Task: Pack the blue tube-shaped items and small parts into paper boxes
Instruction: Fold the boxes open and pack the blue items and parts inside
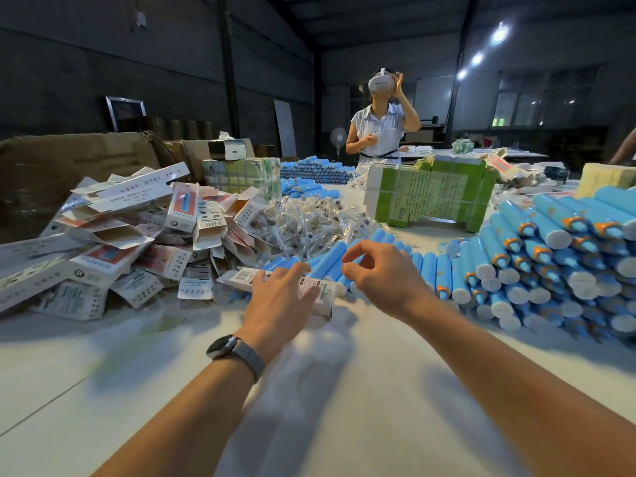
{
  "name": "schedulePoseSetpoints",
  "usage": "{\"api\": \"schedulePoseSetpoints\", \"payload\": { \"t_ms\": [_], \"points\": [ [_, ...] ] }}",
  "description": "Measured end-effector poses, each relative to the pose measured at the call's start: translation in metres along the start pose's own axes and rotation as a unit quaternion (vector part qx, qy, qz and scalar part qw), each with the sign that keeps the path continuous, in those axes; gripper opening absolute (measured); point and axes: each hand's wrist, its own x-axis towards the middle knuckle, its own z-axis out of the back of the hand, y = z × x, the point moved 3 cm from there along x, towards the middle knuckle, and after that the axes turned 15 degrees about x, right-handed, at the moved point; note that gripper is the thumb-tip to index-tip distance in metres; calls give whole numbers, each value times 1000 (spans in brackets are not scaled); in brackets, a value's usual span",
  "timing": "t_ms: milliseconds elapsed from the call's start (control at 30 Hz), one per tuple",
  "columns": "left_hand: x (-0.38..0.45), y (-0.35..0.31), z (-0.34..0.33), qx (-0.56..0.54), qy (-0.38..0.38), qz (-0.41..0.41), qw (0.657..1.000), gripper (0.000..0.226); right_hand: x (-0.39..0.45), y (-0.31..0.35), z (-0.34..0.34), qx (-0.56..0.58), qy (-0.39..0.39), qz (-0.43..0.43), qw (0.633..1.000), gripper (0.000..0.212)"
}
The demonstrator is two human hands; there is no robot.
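Your left hand [280,297] lies spread, fingers straight, on a paper box [323,291]; your right hand [380,270] hovers loosely curled, holding nothing, above blue tubes [327,259].

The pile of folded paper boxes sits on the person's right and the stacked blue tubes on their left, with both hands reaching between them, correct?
Sides are swapped. The head view shows the paper boxes on the left and stacked blue tubes on the right; left hand and right hand do reach between.

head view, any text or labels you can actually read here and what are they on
No text is readable in this view.
Paper box under the left hand: barcode and green print, blurred.
Pile of paper boxes: dark print and barcodes, too small.
Green carton bundle: dense columns of characters, too small.
Blue tubes: no legible marking.
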Motion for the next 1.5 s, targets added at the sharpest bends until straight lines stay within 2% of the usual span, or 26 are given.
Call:
{"api": "schedulePoseSetpoints", "payload": {
  "t_ms": [67,200,333,433,533,600,667,767,900,967,1000,1067,1100,1167,1233,1267,1300,1333,1367,1400,1433,1500],
  "points": [
    [2,-4,-5,9,-13,-15,1000,33,-1,-4,-4,-26,25,-9,999,12],
    [2,-7,-4,-22,-76,-15,997,36,-1,-7,-4,-27,21,-9,999,12],
    [-8,-13,10,-59,-160,-72,983,9,3,-8,0,12,-13,-8,1000,5],
    [-19,-28,30,-138,-258,-158,943,18,4,-9,5,96,-37,-57,993,22],
    [-35,-49,47,-199,-323,-257,889,30,0,-2,9,251,16,-94,963,51],
    [-41,-62,50,-203,-332,-297,872,41,-6,6,13,324,77,-74,940,41],
    [-45,-70,54,-207,-342,-309,863,46,-12,11,19,358,106,-41,927,28],
    [-48,-71,57,-275,-360,-272,849,45,-20,10,29,368,116,-14,923,23],
    [-47,-66,54,-440,-313,-150,828,34,-23,9,33,375,138,1,917,22],
    [-41,-61,48,-466,-264,-94,839,40,-25,9,30,363,149,14,920,22],
    [-38,-60,45,-486,-218,-90,842,42,-25,8,29,345,152,16,926,22],
    [-33,-61,37,-545,-117,-127,820,41,-25,3,28,305,166,2,938,29],
    [-31,-61,34,-559,-92,-142,812,39,-25,0,30,287,186,-11,940,34],
    [-29,-57,33,-544,-91,-135,823,32,-23,-5,38,273,212,-31,938,38],
    [-25,-53,34,-504,-115,-95,851,44,-15,-13,53,288,134,-44,947,37],
    [-23,-50,33,-496,-120,-80,856,55,-10,-21,63,240,63,-37,968,39],
    [-21,-47,32,-495,-121,-73,857,63,-6,-29,71,119,-1,-20,993,42],
    [-20,-46,32,-497,-120,-73,856,67,-3,-36,75,-57,-27,-14,998,48],
    [-20,-46,32,-498,-117,-78,856,68,-2,-43,75,-219,-17,-21,975,54],
    [-21,-46,33,-497,-114,-86,856,67,-3,-51,72,-335,12,-36,941,59],
    [-21,-46,34,-493,-114,-94,857,66,-4,-59,68,-406,43,-54,911,59],
    [-22,-46,36,-488,-121,-104,858,61,-7,-70,61,-470,72,-58,878,50]
  ]
}}
